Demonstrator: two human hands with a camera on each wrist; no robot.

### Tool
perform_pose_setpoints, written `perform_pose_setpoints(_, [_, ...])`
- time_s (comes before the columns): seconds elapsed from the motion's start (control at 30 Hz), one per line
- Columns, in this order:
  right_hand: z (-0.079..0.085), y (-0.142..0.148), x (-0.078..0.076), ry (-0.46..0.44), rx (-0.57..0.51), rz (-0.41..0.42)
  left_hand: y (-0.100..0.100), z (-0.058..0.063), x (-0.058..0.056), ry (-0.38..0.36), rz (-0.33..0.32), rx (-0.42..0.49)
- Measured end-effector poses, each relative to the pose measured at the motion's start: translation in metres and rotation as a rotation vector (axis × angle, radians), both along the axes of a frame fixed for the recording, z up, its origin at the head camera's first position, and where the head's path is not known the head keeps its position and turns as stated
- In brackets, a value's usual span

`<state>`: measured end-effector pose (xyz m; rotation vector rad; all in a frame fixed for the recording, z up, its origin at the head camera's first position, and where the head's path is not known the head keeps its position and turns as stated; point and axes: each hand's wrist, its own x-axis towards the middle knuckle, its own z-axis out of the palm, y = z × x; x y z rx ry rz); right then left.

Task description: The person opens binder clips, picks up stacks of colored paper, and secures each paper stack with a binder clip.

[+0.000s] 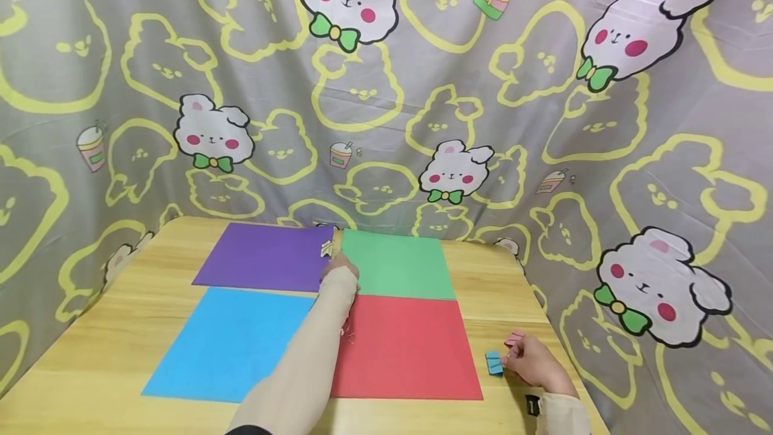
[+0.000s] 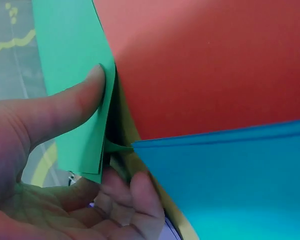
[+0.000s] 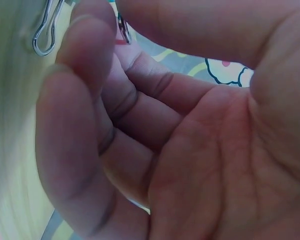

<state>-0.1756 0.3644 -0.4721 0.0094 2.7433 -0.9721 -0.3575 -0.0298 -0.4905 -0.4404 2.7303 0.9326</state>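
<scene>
My left hand (image 1: 341, 270) reaches to the inner edges of the paper stacks. In the left wrist view its thumb lies on the green sheets (image 2: 74, 135), with the fingers curled under their corner, pinching them. The green sheets bend slightly up there, beside the red sheets (image 2: 215, 65) and the blue sheets (image 2: 240, 180). On the right of the table my right hand (image 1: 536, 366) pinches a blue binder clip (image 1: 494, 363) at its wire handle. In the right wrist view a wire handle (image 3: 124, 29) shows between thumb and fingertips; the clip's body is out of that view.
A pink binder clip (image 1: 515, 337) lies just beyond the right hand, and a black binder clip (image 1: 533, 405) beside the right wrist. A pale yellow clip (image 1: 327, 248) sits on the purple sheets (image 1: 266, 257). A patterned curtain (image 1: 374, 153) surrounds the wooden table (image 1: 495, 280).
</scene>
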Motion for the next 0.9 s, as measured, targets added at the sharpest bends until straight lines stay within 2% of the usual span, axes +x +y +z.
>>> perform_pose_setpoints(0.23, [0.0,0.001,0.0,0.011,0.011,-0.004,-0.005,0.02,0.016,0.044,-0.008,0.056])
perform_pose_setpoints(0.33, [0.001,-0.001,0.001,0.012,0.024,-0.03,-0.011,0.017,0.014,0.04,-0.034,0.067])
perform_pose_setpoints(0.47, [0.005,-0.004,0.002,0.025,0.053,-0.079,-0.017,0.006,0.002,0.013,-0.064,0.093])
perform_pose_setpoints(0.53, [0.007,-0.004,0.004,0.036,0.06,-0.089,-0.02,0.011,0.005,0.012,-0.078,0.127])
perform_pose_setpoints(0.63, [0.007,-0.003,0.004,0.059,0.07,-0.088,-0.024,0.017,0.013,0.017,-0.072,0.277])
perform_pose_setpoints(0.73, [0.005,-0.002,0.003,0.088,0.079,-0.093,-0.027,0.018,0.02,0.004,-0.016,0.53])
perform_pose_setpoints(0.83, [0.004,-0.001,0.003,0.1,0.083,-0.105,-0.031,0.003,0.012,0.001,0.032,0.71])
perform_pose_setpoints(0.9, [0.004,0.0,0.004,0.102,0.072,-0.111,-0.033,-0.003,0.007,0.004,0.038,0.773])
